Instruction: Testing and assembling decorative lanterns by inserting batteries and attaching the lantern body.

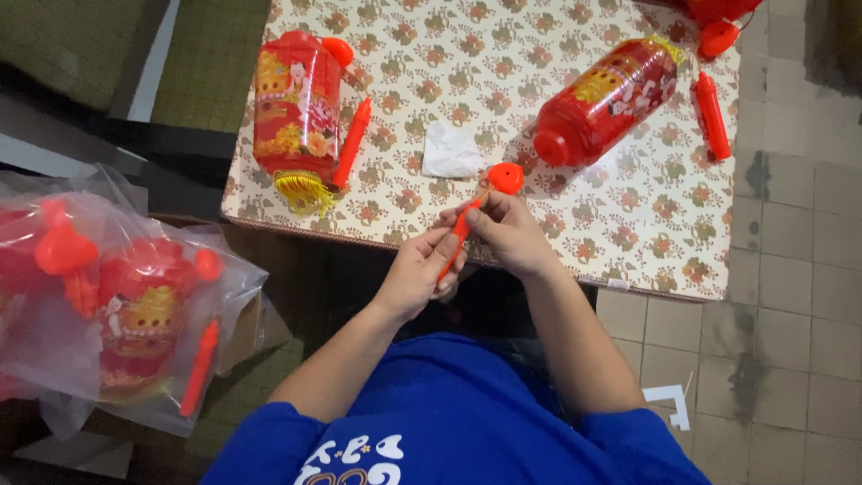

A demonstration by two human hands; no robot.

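We grip the orange stick [458, 235] two-handed at the near edge of the table [628, 224] — left hand [420, 269] clamped low to steady it, right hand [505, 229] pinching just under its round head. Lanterns [298, 103] lie farther back on the table, out of the way.
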